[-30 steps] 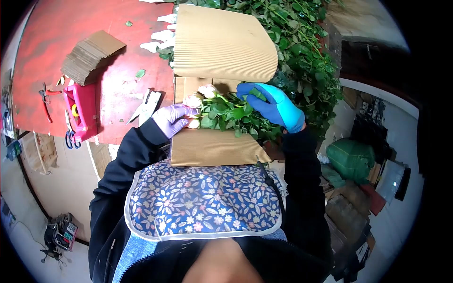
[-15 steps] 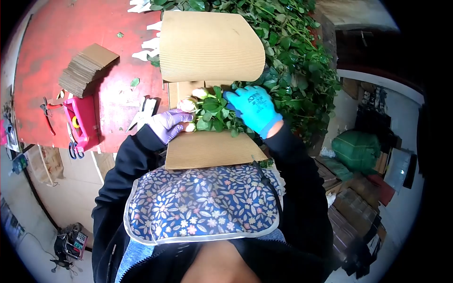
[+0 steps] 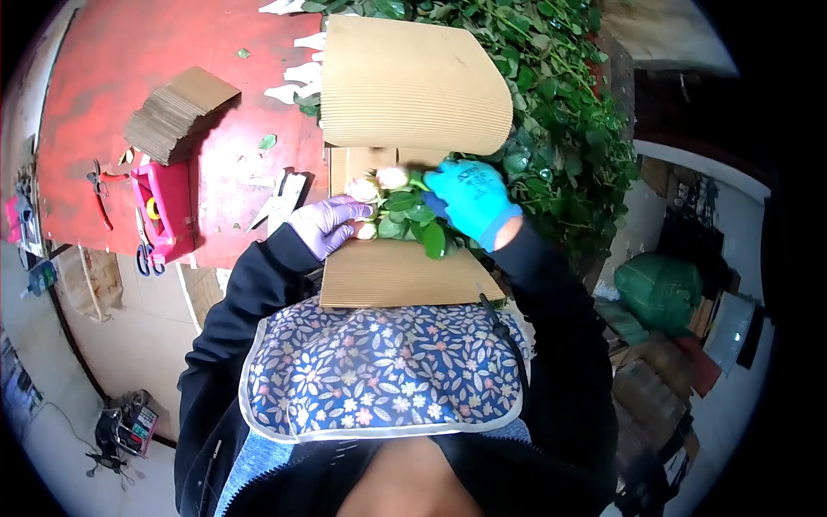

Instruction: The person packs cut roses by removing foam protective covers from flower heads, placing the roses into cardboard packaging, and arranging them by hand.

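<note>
Pale pink roses [image 3: 393,177] with green leaves lie between an upper ribbed cardboard flap [image 3: 413,82] and a lower ribbed flap [image 3: 409,274]. My left hand [image 3: 326,226], in a purple glove, pinches a bloom at the left end of the bunch. My right hand [image 3: 474,200], in a light-blue glove with dark-blue fingers, is closed round the rose stems just right of the blooms; its fingertips are partly hidden beneath it.
On the red table [image 3: 284,39] are a cardboard stack [image 3: 181,112], red-handled pliers [image 3: 102,194], a pink tape dispenser [image 3: 168,215], scissors [image 3: 145,246] and a silver tool [image 3: 282,200]. Leafy stems [image 3: 560,129] heap at the right.
My right hand has moved left and turned over the stems, its back now showing. The left hand stays at the blooms. The view shifted slightly.
</note>
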`<state>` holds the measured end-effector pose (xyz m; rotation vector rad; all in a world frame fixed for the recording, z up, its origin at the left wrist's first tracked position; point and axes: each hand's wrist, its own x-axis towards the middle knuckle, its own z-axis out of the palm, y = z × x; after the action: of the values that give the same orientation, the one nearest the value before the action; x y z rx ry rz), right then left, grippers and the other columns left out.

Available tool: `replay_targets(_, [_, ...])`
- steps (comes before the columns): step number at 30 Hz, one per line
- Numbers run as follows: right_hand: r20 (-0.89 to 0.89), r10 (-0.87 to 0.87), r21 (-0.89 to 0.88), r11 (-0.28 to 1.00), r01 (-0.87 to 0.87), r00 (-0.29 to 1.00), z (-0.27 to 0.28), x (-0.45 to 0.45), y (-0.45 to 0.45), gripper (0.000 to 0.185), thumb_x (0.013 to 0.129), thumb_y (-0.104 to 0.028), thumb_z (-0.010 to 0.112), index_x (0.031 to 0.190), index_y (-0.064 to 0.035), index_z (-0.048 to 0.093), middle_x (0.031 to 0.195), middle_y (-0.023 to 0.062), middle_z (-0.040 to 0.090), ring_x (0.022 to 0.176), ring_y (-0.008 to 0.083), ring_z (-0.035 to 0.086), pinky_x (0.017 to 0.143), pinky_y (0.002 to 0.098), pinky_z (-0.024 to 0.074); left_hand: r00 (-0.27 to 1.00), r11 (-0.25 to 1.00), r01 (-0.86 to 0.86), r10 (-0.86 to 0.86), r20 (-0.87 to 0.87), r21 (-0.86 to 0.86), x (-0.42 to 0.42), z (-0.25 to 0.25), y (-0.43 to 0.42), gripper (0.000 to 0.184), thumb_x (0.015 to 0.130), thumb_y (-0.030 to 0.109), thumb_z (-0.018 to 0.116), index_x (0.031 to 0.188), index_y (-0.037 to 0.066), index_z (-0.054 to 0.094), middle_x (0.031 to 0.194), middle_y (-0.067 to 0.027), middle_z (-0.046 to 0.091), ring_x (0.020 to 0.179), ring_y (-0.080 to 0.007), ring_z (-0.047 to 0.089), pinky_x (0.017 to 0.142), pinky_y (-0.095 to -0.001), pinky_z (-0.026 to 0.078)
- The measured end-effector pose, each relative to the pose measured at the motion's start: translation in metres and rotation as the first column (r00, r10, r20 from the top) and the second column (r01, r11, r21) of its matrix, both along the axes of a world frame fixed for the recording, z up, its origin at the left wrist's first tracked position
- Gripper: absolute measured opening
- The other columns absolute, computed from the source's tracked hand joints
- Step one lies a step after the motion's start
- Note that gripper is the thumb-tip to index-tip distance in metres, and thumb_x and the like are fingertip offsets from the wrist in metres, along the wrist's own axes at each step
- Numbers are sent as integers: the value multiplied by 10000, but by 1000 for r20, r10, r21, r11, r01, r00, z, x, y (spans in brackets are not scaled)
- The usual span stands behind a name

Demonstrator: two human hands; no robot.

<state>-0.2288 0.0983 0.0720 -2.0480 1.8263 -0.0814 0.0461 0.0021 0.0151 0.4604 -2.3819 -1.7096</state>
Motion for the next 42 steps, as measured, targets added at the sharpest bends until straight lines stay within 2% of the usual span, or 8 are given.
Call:
replay_targets(3, [117,-23,-205,978,47,993,19,-5,-5,152,791,-192,711,798,-69,622,791,133,605,684,328,594,605,449,471,1000,997,-17,15,22,74,1,2,1,355,889,3,587,1241,42,617,1141,-156,656,1022,-310,636,899,-357,512])
replay_targets(7, [494,7,201,972,-122,869,40,-6,4,227,867,-245,703,890,-26,647,781,147,598,680,281,600,625,388,482,1000,999,-31,31,-6,30,2,-2,1,350,889,-13,573,1232,38,621,1116,-161,662,980,-308,648,882,-355,513])
replay_targets(13, [710,-700,704,707,-65,76,-18,-2,34,273,1022,-141,497,1206,27,608,1100,53,687,1007,120,620,890,269,499,1000,998,-14,14,4,53,2,-5,-1,329,894,25,596,1219,67,622,1093,-166,663,968,-317,648,868,-363,523])
replay_targets(16, [605,-180,334,942,-41,776,-14,14,36,275,969,-308,548,1008,-46,624,937,153,677,848,316,653,763,407,511,999,999,-27,26,19,40,3,-12,0,314,883,40,619,1197,51,621,1138,-163,657,1033,-322,636,910,-361,515])
replay_targets(18, [312,110,245,950,-192,944,14,20,18,244,917,-330,571,930,-90,615,833,124,637,787,336,623,688,442,486,1000,1000,-9,9,17,14,3,-4,-1,319,885,16,599,1202,42,623,1134,-160,659,1027,-313,640,902,-357,514])
replay_targets(24, [-104,144,-132,979,-158,984,9,28,-7,428,869,-398,609,1178,-103,598,910,72,616,887,251,606,756,429,455,1000,999,-1,1,5,-34,0,-4,-2,320,888,-3,582,1204,25,626,1116,-169,663,1010,-312,647,889,-348,516])
replay_targets(35, [112,234,39,970,-240,966,-26,22,-35,287,869,-274,646,1097,-100,649,869,137,642,764,339,632,674,455,490,979,988,-17,-15,203,155,4,-1,4,344,916,51,606,1259,82,624,1131,-127,675,1025,-285,646,865,-339,525])
replay_targets(42, [285,99,-106,992,-71,954,-45,28,-35,209,838,-168,658,1005,-43,658,867,168,649,824,363,623,721,467,485,980,915,93,-16,196,-393,11,1,9,457,883,145,610,1333,196,553,1180,-101,551,895,-293,659,730,-363,550])
